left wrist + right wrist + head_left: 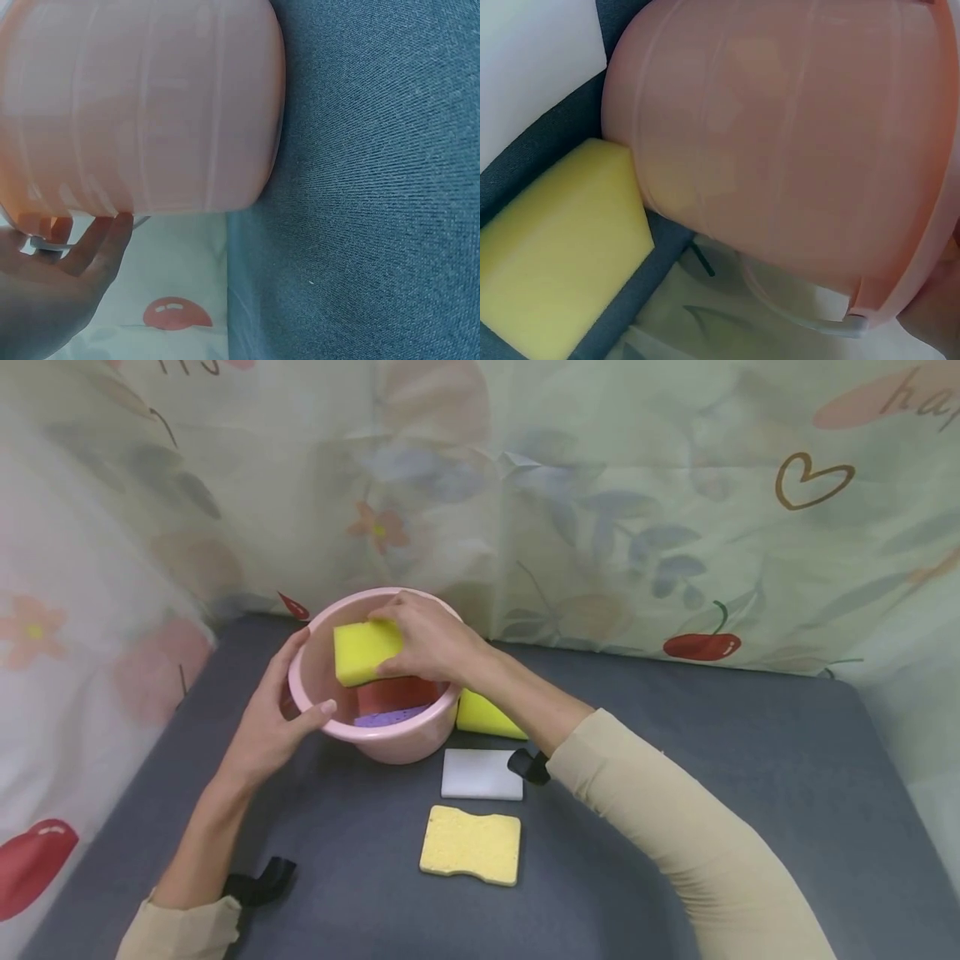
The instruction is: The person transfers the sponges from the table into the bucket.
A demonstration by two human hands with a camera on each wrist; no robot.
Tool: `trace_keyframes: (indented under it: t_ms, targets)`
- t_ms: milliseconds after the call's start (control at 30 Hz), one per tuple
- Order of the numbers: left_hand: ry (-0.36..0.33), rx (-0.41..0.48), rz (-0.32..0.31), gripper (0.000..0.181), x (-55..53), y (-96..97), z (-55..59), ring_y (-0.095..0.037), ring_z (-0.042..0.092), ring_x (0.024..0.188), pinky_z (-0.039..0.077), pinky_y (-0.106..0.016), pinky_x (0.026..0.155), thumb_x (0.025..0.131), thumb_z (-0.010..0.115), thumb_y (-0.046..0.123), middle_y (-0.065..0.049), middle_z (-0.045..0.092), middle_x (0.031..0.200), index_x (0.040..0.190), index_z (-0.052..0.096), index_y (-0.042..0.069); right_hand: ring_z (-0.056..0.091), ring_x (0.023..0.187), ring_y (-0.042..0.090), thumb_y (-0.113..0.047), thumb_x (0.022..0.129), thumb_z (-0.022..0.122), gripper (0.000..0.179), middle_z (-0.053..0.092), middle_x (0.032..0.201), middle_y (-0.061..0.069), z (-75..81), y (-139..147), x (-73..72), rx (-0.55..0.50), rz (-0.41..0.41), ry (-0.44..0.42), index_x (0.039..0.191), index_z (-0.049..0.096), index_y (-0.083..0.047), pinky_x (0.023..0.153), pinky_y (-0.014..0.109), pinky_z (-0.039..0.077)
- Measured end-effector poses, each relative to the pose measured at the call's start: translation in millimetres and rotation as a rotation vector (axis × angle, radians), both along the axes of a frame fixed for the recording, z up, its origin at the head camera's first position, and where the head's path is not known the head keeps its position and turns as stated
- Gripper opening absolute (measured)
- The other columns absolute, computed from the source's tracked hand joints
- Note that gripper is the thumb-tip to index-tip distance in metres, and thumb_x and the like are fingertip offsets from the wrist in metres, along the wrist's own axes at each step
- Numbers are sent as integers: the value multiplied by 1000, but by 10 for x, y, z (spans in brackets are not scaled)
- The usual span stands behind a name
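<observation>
In the head view my left hand grips the left rim of a pink bucket, thumb on the near side and fingers round the outside. My right hand pinches a bright yellow sponge between thumb and fingers, over the bucket's opening. Inside the bucket lie a red piece and a purple sponge, both partly hidden. In the left wrist view, the fingers of the left hand touch the bucket wall. The right wrist view shows the bucket's ribbed outside, while the held sponge is out of sight.
Against the bucket's right side lies another yellow sponge, partly behind the right forearm. Nearer are a white sponge and a pale yellow sponge with notched sides. A patterned curtain hangs behind the dark table.
</observation>
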State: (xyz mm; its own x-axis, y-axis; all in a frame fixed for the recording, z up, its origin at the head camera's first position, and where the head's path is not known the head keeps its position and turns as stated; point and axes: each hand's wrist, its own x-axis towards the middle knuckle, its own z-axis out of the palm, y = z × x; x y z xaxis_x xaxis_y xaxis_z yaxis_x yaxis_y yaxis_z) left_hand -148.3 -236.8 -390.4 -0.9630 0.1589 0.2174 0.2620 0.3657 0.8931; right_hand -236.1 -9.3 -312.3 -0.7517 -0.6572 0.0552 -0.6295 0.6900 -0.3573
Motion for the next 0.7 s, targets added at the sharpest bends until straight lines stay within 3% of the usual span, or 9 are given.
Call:
trace_keyframes:
  t_ms: [700]
  targets:
    - [-14, -19, 17, 89, 10, 13, -12, -33, 42, 129, 45, -13, 91, 88, 72, 13, -6, 27, 158, 159, 19, 29, 45, 133, 17, -38, 82, 80, 61, 61, 134, 0, -42, -2, -12, 5, -5, 9, 135, 62, -13, 111, 28, 32]
